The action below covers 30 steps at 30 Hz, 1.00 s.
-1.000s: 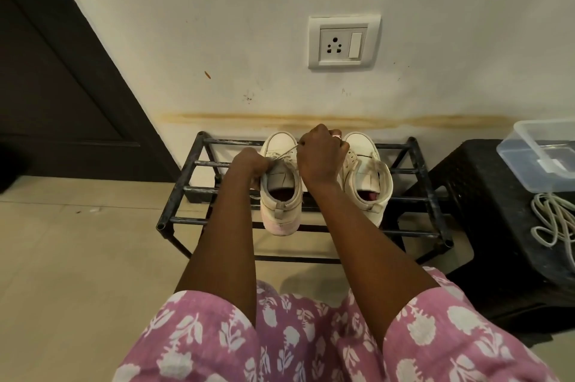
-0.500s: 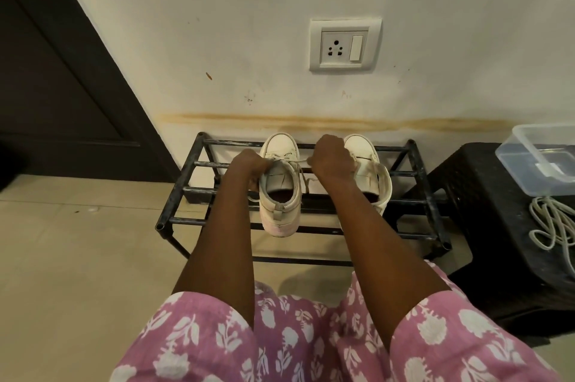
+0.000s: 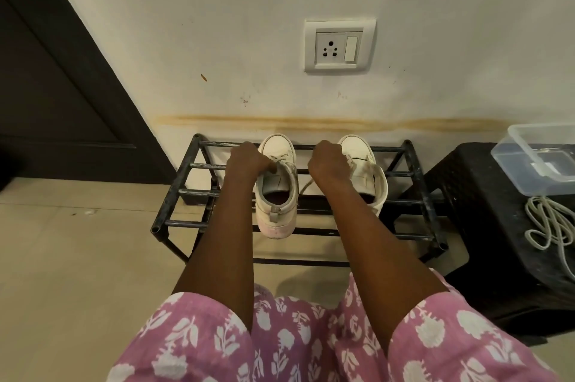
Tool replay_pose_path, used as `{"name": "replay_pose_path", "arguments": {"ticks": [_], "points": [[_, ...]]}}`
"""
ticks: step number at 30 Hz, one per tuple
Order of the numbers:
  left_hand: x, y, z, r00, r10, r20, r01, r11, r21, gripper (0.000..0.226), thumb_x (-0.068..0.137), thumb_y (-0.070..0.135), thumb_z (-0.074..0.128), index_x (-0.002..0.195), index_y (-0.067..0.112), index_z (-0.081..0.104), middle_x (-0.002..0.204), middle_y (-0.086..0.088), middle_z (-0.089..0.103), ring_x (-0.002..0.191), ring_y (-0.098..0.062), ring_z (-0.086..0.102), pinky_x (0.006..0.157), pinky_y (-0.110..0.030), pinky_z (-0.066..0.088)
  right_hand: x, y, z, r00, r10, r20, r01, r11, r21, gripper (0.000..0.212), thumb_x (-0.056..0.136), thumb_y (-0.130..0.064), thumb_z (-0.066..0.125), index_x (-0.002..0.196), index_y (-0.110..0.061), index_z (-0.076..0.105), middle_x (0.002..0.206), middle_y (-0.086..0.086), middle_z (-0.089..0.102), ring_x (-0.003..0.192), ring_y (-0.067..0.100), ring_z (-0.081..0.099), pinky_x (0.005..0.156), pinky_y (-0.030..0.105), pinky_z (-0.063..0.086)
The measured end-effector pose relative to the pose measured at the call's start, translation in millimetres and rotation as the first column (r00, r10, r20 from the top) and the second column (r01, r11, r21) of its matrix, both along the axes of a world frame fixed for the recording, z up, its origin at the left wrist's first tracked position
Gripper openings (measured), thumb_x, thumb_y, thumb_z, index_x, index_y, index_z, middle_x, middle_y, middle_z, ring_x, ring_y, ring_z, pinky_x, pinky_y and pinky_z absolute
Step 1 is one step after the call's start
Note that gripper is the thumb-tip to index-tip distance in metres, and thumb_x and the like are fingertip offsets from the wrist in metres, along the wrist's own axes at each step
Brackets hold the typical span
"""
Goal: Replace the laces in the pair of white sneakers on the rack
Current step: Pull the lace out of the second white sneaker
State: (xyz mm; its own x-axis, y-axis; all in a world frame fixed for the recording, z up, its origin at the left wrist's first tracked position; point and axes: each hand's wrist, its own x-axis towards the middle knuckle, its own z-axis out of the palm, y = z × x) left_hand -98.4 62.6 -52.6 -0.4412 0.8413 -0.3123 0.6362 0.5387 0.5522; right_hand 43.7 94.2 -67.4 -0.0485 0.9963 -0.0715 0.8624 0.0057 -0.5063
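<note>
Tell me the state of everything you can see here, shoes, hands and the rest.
left sneaker, upright on the rack, lace loosened, heel overhanging the front.
right sneaker, upright on the rack, partly hidden by the right hand.
lace, slack, running from left sneaker to right hand.
left hand, gripping the left sneaker's side.
right hand, curled, apparently pinching the lace.
wall socket, nothing plugged in.
white cord, coiled on the black stool.
</note>
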Motion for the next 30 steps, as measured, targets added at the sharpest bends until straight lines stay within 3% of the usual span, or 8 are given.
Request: {"name": "replay_pose_path", "arguments": {"ticks": [6, 12, 18, 22, 26, 28, 30], "points": [[1.4, 1.3, -2.5, 0.999, 0.030, 0.013, -0.030, 0.998, 0.057, 0.039, 0.078, 0.023, 0.071, 0.103, -0.004, 0.058, 0.106, -0.022, 0.063, 0.096, -0.035, 0.063, 0.072, -0.033, 0.052, -27.8, -0.8, 7.3, 0.947, 0.252, -0.198, -0.234, 0.966, 0.109, 0.023, 0.089, -0.011, 0.055, 0.103, -0.001, 0.071, 0.101, 0.016, 0.070, 0.094, 0.027, 0.064, 0.083, 0.032, 0.050], [-4.6, 1.5, -2.0, 0.999, 0.019, 0.031, -0.021, 0.999, 0.047, 0.033, 0.086, 0.021, 0.062, 0.103, -0.007, 0.059, 0.107, -0.023, 0.063, 0.098, -0.033, 0.062, 0.051, -0.025, 0.042, -47.6, -5.2, -1.6, 0.937, 0.350, -0.014, -0.348, 0.934, 0.073, 0.026, 0.089, -0.005, 0.048, 0.105, -0.003, 0.068, 0.102, 0.016, 0.065, 0.094, 0.027, 0.059, 0.072, 0.027, 0.042], [-8.2, 1.0, -5.4, 0.989, 0.050, 0.139, -0.057, 0.997, 0.045, 0.035, 0.084, 0.020, 0.065, 0.105, -0.007, 0.059, 0.108, -0.024, 0.064, 0.099, -0.035, 0.063, 0.083, -0.039, 0.055, -49.1, -8.0, -8.3, 0.941, 0.317, 0.121, -0.337, 0.916, 0.218, 0.020, 0.093, -0.008, 0.047, 0.100, -0.004, 0.066, 0.098, 0.014, 0.064, 0.090, 0.028, 0.060, 0.065, 0.028, 0.038], [-6.0, 0.9, -3.9, 0.996, 0.053, 0.079, -0.056, 0.998, 0.040, 0.034, 0.086, 0.021, 0.062, 0.107, -0.006, 0.058, 0.111, -0.022, 0.063, 0.102, -0.033, 0.061, 0.070, -0.031, 0.046, -51.2, -9.0, -11.5, 0.938, 0.311, 0.156, -0.343, 0.899, 0.271, 0.020, 0.095, -0.011, 0.047, 0.100, -0.004, 0.065, 0.097, 0.012, 0.065, 0.089, 0.026, 0.062, 0.066, 0.028, 0.041], [-4.9, 1.1, -4.0, 0.990, 0.072, 0.119, -0.077, 0.996, 0.037, 0.037, 0.084, 0.022, 0.066, 0.107, -0.006, 0.059, 0.111, -0.023, 0.063, 0.100, -0.034, 0.063, 0.074, -0.034, 0.053, -50.9, -8.0, -12.7, 0.980, 0.199, -0.003, -0.193, 0.953, 0.234, 0.019, 0.093, -0.013, 0.048, 0.099, -0.001, 0.062, 0.102, 0.015, 0.062, 0.094, 0.030, 0.059, 0.066, 0.029, 0.035], [-5.0, 1.1, -4.0, 0.987, 0.076, 0.142, -0.083, 0.996, 0.040, 0.041, 0.083, 0.022, 0.068, 0.111, -0.007, 0.058, 0.112, -0.024, 0.063, 0.102, -0.036, 0.063, 0.081, -0.039, 0.055, -50.3, -7.6, -9.2, 0.980, 0.051, -0.193, -0.024, 0.990, 0.137, 0.022, 0.092, -0.014, 0.049, 0.101, 0.002, 0.059, 0.103, 0.018, 0.060, 0.094, 0.031, 0.058, 0.066, 0.029, 0.033], [-5.3, 0.8, -3.4, 0.992, 0.062, 0.114, -0.068, 0.997, 0.044, 0.040, 0.085, 0.021, 0.066, 0.111, -0.008, 0.057, 0.114, -0.024, 0.062, 0.105, -0.036, 0.061, 0.083, -0.038, 0.053, -47.1, -4.1, -5.9, 0.895, -0.155, -0.418, 0.160, 0.987, -0.022, 0.020, 0.093, -0.014, 0.048, 0.095, 0.001, 0.061, 0.097, 0.018, 0.060, 0.088, 0.031, 0.057, 0.061, 0.027, 0.034]]}}
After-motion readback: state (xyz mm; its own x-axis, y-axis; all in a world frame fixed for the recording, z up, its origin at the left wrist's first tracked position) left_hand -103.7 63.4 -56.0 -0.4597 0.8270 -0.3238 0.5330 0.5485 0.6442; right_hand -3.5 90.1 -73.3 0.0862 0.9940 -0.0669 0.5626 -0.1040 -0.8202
